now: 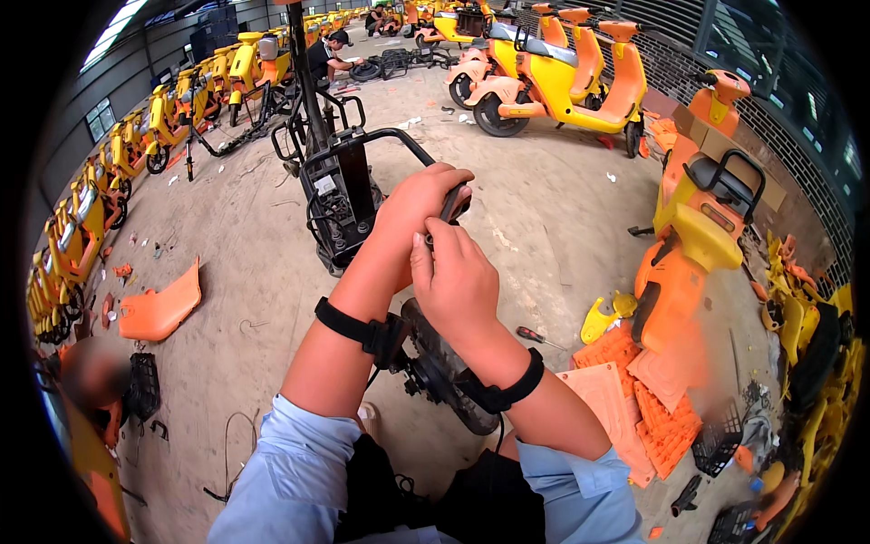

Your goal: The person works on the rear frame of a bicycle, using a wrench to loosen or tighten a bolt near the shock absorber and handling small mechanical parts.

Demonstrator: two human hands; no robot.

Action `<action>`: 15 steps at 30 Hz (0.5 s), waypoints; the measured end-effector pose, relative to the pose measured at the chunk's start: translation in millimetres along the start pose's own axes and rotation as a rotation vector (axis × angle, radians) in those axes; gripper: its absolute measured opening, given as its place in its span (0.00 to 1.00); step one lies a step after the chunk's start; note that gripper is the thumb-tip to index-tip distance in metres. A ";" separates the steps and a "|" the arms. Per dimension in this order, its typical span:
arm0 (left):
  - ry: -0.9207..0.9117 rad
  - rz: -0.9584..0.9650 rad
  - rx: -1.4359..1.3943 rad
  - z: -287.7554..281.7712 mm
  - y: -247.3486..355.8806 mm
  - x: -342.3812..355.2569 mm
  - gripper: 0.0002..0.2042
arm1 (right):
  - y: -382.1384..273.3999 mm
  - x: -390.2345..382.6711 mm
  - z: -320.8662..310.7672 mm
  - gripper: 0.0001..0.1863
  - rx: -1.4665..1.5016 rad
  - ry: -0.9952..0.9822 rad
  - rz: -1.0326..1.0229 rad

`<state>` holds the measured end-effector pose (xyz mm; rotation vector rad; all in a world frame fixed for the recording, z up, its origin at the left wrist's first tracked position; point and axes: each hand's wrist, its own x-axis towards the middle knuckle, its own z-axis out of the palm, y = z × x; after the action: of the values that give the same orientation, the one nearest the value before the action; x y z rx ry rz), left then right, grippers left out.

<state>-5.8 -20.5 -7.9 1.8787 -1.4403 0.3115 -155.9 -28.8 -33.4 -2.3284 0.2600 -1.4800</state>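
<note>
A stripped scooter frame [313, 118] stands before me, with a black tube loop [399, 136] reaching toward my hands. My left hand [426, 195] is closed around the near bend of that loop. Just below it, my right hand [458, 276] is closed, thumb and fingers together, beside a dark narrow piece under my left palm. What the right hand holds is hidden. A control box with wiring [340, 213] sits in the frame. Between my forearms shows a black-tired wheel [462, 403], partly covered by them.
A screwdriver [530, 335] lies on the floor at right, near stacked orange panels [666, 426]. An orange-yellow scooter [680, 263] stands beyond them. At left lies a curved orange panel [161, 304]. Scooter rows line both sides; a person [326, 59] crouches at the back.
</note>
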 end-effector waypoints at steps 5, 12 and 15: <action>0.098 -0.200 -0.201 -0.8 13.5 -7.6 0.14 | 3.2 19.6 -10.5 0.07 0.223 0.054 0.117; 0.111 -0.138 0.085 -6.0 33.5 -3.5 0.14 | 97.2 57.1 -46.3 0.12 0.882 0.127 0.629; 0.112 -0.146 0.117 -6.9 32.5 -5.1 0.14 | 119.1 65.6 -48.8 0.14 1.014 0.051 0.782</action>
<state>-35.4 -15.4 7.0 2.0148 -1.2263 0.4300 -166.6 -170.6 -7.9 -1.1656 0.2892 -0.9191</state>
